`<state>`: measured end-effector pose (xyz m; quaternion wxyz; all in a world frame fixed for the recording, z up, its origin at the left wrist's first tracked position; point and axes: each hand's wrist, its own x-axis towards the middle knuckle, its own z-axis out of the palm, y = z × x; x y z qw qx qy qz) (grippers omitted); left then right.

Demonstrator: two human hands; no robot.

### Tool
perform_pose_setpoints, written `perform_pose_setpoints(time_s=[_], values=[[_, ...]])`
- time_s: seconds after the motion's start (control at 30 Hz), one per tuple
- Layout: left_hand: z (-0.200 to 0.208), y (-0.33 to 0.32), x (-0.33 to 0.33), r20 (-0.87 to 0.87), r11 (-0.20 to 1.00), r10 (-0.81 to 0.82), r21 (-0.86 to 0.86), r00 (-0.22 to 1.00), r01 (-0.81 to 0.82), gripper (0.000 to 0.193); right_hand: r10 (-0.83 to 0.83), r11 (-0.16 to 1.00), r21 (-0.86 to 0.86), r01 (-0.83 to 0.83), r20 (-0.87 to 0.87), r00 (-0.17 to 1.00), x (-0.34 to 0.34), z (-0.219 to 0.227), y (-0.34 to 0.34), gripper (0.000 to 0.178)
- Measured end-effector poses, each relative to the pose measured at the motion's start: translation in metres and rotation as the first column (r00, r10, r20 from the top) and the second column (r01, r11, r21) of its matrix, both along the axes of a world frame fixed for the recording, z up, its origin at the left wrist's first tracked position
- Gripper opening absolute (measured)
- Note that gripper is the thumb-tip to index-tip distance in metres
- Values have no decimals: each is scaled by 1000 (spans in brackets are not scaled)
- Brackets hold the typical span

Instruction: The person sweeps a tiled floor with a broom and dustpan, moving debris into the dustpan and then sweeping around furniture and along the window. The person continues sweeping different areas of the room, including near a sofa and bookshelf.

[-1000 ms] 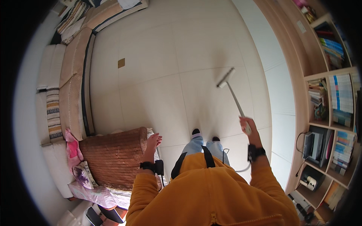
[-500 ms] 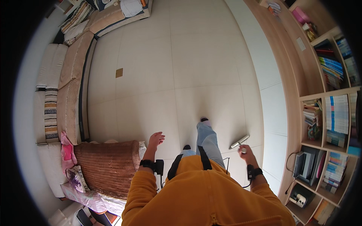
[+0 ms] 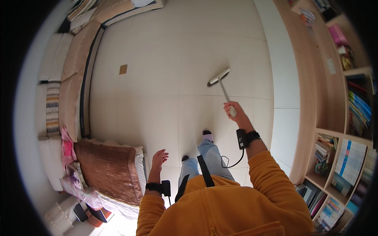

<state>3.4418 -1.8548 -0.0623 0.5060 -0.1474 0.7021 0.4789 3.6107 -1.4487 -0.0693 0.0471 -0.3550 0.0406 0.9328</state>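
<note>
My right hand (image 3: 238, 111) is closed around the pale handle of a T-shaped brush (image 3: 219, 76), held out in front of me over the floor. Its grey stem runs from my fist to a wide whitish head with a dark underside. Whether the head touches the floor I cannot tell. My left hand (image 3: 160, 158) hangs low beside my left leg with its fingers loosely apart and nothing in it. The nearest thing to it is a bed (image 3: 106, 167) with a brown ribbed cover.
A beige sofa (image 3: 73, 84) lines the left wall. Shelves (image 3: 341, 137) full of books rise along the right side, past a pale low cabinet front (image 3: 286, 122). On the tiled floor (image 3: 157, 51) lies a small brown square (image 3: 123, 69). A cable loops by my right wrist.
My right arm has swung forward, carrying the brush from beside my right hip to well ahead of me. My left hand has dropped slightly back. My view has shifted and my feet have moved closer together.
</note>
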Motion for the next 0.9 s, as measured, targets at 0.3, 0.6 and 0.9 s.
perform_pose_setpoints(time_s=[0.3, 0.6, 0.9], values=[[2, -32, 32, 7, 981, 195, 12, 981, -195, 27, 575, 610, 331, -720, 439, 690, 55, 41, -36, 14], [3, -99, 73, 7, 928, 368, 61, 930, -368, 27, 918, 33, 230, -973, 378, 121, 61, 72, -124, 26], [17, -187, 140, -19, 803, 591, -74, 806, -591, 27, 973, -24, 430, -903, 216, 77, -15, -49, -285, 9]])
